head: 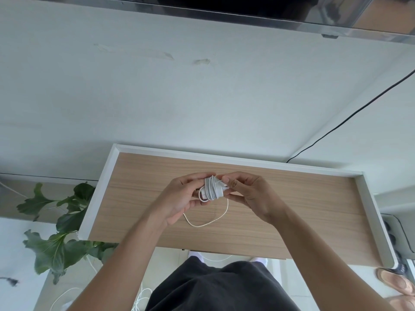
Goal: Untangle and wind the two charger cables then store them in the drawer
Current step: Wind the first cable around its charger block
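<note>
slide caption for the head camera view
Left hand and right hand hold a white charger, cable wound round it, one loose loop hanging over the wooden surface.

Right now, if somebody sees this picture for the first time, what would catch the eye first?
First the centre: the left hand and the right hand hold a white charger with its cable wound around it, above a wood-grain top with a raised white rim. Below the hands a loose cable loop trails over the wood. A leafy green plant stands at the left edge.
</note>
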Action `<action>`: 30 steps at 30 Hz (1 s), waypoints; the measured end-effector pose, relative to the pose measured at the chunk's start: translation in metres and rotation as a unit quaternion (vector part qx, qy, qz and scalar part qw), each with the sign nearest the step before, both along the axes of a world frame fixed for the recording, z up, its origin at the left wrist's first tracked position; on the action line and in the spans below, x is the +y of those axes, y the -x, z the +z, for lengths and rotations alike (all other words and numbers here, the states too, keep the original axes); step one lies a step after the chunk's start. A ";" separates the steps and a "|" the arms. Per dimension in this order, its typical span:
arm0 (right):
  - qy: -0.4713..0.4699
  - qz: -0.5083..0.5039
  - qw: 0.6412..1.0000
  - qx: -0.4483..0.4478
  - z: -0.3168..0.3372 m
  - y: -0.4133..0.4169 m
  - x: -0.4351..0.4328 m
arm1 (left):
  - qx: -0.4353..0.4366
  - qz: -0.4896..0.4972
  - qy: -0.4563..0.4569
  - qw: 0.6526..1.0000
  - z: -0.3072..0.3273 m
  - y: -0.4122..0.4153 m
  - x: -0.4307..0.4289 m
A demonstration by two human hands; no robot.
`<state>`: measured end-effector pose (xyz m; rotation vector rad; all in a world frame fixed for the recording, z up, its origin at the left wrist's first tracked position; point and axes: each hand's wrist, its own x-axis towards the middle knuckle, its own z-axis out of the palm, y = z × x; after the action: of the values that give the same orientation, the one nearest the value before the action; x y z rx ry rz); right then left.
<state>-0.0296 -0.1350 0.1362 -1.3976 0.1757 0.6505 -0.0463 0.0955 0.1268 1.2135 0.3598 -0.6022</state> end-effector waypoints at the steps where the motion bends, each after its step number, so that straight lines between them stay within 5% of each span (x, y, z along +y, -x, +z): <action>1: 0.007 -0.007 1.000 -0.005 -0.002 0.000 0.001 | -0.010 0.015 -0.007 1.000 -0.001 0.001 -0.003; 9: 0.273 -0.078 0.956 -0.075 -0.004 0.004 0.015 | -0.140 0.099 -0.107 0.979 -0.015 0.007 -0.018; 15: 0.264 -0.063 0.956 -0.108 -0.004 0.006 0.023 | -0.212 0.078 -0.182 0.957 -0.023 0.008 -0.023; 30: 0.332 -0.074 0.912 -0.230 -0.011 0.015 0.035 | -0.208 0.110 -0.231 0.944 -0.037 0.007 -0.025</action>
<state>-0.0443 -0.0999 0.1252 -2.1310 0.1280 0.1048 -0.0537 0.0710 0.0895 1.6831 0.2787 -0.0533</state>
